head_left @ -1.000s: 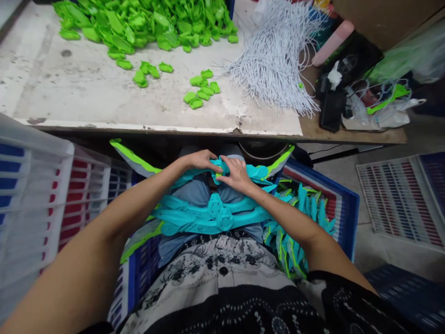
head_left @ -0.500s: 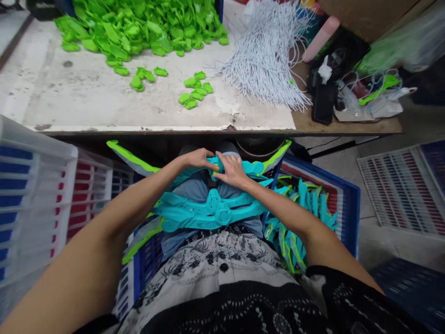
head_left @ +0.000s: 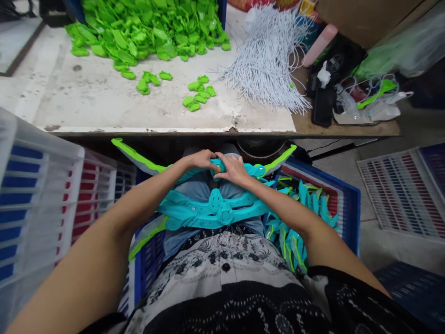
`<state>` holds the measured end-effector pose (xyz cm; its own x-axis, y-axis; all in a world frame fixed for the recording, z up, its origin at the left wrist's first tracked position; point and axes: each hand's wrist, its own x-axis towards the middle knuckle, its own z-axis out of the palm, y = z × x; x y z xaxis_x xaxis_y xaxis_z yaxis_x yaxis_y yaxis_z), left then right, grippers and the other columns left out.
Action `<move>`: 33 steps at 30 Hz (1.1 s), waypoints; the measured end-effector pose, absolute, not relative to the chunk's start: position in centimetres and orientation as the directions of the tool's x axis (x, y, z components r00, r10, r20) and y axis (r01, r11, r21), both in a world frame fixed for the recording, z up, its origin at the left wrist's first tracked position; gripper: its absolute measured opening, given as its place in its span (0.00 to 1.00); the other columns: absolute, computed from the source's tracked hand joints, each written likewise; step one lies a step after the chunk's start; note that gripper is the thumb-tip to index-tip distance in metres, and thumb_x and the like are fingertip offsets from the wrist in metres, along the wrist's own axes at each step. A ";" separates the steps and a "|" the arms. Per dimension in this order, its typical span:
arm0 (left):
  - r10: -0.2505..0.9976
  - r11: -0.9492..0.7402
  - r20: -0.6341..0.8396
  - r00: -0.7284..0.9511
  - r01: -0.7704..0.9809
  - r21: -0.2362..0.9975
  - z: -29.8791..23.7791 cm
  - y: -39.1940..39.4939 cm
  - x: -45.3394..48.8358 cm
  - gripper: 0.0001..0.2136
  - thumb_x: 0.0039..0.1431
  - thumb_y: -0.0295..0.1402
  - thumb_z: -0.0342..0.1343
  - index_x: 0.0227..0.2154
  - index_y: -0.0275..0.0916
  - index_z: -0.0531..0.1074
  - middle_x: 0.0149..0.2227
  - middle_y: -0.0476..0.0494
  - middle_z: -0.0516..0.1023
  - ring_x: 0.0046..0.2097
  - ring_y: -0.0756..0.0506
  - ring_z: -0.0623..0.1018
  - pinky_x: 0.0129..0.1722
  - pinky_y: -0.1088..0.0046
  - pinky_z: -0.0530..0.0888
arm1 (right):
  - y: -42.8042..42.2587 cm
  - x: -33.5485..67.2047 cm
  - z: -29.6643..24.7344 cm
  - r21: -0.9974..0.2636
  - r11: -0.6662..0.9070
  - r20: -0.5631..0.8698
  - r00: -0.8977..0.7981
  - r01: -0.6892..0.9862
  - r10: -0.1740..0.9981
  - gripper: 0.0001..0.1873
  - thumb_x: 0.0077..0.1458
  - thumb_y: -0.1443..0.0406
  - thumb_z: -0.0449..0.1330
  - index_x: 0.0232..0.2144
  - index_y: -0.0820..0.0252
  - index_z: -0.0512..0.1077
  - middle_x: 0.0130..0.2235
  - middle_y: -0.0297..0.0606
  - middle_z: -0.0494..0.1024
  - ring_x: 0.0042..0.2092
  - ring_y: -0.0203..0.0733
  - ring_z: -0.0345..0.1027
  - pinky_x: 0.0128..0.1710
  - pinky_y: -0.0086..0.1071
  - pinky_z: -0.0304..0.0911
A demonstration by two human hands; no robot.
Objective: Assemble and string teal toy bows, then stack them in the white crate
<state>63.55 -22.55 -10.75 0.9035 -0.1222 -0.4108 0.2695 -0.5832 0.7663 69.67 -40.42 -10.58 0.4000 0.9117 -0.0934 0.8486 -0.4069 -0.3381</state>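
Note:
Two teal plastic bow-shaped toy parts with green tips lie across my lap. My left hand (head_left: 200, 160) and my right hand (head_left: 233, 170) are pinched together on the middle of the farther teal bow part (head_left: 267, 170), fingers closed on its centre. The nearer teal bow part (head_left: 212, 211) rests untouched on my knees, closer to my body. What sits between my fingertips is hidden.
A worn white table (head_left: 104, 106) carries a heap of small green plastic pieces (head_left: 146, 28) and a bundle of white cords (head_left: 269, 65). A blue crate (head_left: 344, 204) of more teal bows stands at my right, white and red crates (head_left: 52, 195) at my left.
My hands stay pinched on the farther bow's centre, with only small finger shifts. The view has tipped slightly.

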 end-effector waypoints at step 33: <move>0.008 -0.902 0.292 0.957 -0.119 0.415 -8.1 -26.8 56.2 0.15 0.57 0.36 0.55 0.46 0.38 0.73 0.51 0.32 0.72 0.54 0.35 0.69 0.53 0.55 0.67 | -56.7 85.0 -2.4 -0.752 -0.634 -0.470 0.526 0.181 0.708 0.14 0.37 0.58 0.67 0.24 0.64 0.75 0.20 0.33 0.73 0.22 0.32 0.62 0.23 0.26 0.57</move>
